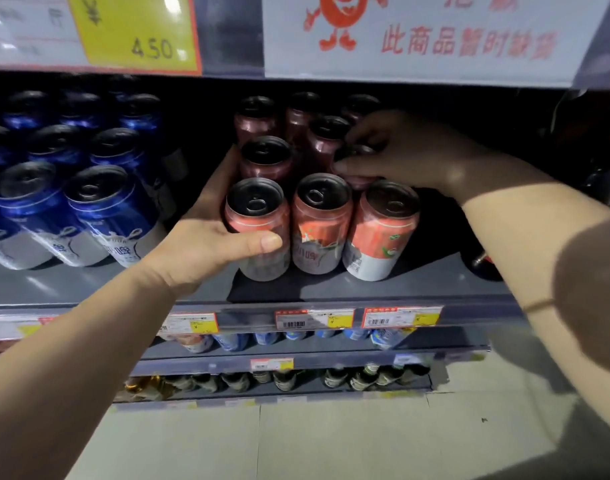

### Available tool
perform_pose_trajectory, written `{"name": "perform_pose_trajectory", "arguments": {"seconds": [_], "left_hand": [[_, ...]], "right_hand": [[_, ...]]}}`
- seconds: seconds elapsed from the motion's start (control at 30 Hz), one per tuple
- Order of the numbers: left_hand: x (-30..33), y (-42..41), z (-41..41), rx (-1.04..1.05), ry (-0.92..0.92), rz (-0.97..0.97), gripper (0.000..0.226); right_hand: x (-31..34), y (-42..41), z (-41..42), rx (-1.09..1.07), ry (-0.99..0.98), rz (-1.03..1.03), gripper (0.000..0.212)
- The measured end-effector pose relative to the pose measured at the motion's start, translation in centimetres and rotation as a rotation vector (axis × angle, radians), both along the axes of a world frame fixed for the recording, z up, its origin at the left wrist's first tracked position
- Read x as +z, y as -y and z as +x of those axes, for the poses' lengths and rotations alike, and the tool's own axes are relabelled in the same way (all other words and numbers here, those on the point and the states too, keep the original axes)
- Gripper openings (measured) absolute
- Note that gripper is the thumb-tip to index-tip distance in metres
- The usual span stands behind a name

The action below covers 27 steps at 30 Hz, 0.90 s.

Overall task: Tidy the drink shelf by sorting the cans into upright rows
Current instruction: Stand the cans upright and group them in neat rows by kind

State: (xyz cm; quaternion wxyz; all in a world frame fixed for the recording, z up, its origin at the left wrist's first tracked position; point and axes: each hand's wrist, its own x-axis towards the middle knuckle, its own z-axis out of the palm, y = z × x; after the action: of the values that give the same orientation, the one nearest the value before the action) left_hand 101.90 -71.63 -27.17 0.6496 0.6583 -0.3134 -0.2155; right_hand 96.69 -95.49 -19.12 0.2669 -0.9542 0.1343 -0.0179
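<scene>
Several red-and-white cans stand upright in rows on the grey shelf (331, 289). My left hand (206, 251) wraps the front-left red can (256, 216), thumb across its front. The middle front can (319, 223) and right front can (383, 230) stand beside it. My right hand (411, 150) reaches over them and grips the top of a red can in the second row (357, 168), mostly hidden by the fingers. More red cans (267, 157) stand behind in shadow.
Several blue-and-white cans (113, 213) fill the shelf's left part in upright rows. Price signs (133, 32) hang on the shelf above. Price labels (314, 318) line the shelf edge, with lower shelves of cans and bottles (282, 379) beneath. A dark object (480, 261) sits at right.
</scene>
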Motion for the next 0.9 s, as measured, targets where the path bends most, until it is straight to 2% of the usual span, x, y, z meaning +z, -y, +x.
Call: {"name": "perform_pose_trajectory", "arguments": {"seconds": [0.07, 0.17, 0.23, 0.33, 0.43, 0.57, 0.67, 0.77, 0.9], "left_hand": [[0.1, 0.3, -0.3, 0.007, 0.006, -0.002, 0.106], [0.0, 0.5, -0.3, 0.016, 0.002, -0.024, 0.103], [0.0, 0.5, -0.3, 0.026, 0.007, -0.024, 0.103], [-0.1, 0.5, -0.3, 0.040, -0.003, -0.011, 0.104], [-0.3, 0.3, -0.3, 0.046, -0.010, 0.015, 0.105], [-0.8, 0.1, -0.3, 0.073, 0.007, 0.040, 0.118], [-0.9, 0.3, -0.6, 0.115, 0.004, 0.042, 0.107], [-1.2, 0.4, -0.7, 0.146, -0.010, 0.040, 0.099], [-1.5, 0.4, -0.8, 0.159, 0.004, 0.034, 0.104]], "right_hand": [[0.4, -0.1, 0.4, 0.020, -0.005, -0.010, 0.035], [0.8, 0.6, 0.0, 0.022, -0.031, -0.065, 0.027], [0.8, 1.4, -0.6, 0.039, -0.034, -0.026, 0.025], [0.7, 1.9, -1.0, 0.047, -0.029, 0.079, 0.033], [0.1, 1.2, 0.1, 0.031, 0.080, 0.149, 0.039], [-1.4, -0.2, 2.8, 0.038, 0.192, -0.097, 0.054], [-2.7, -0.1, 4.5, -0.011, 0.123, -0.183, 0.052], [-2.6, 0.1, 4.6, 0.033, 0.114, -0.112, 0.047], [-1.5, 0.0, 3.9, 0.234, 0.050, 0.034, 0.047]]}}
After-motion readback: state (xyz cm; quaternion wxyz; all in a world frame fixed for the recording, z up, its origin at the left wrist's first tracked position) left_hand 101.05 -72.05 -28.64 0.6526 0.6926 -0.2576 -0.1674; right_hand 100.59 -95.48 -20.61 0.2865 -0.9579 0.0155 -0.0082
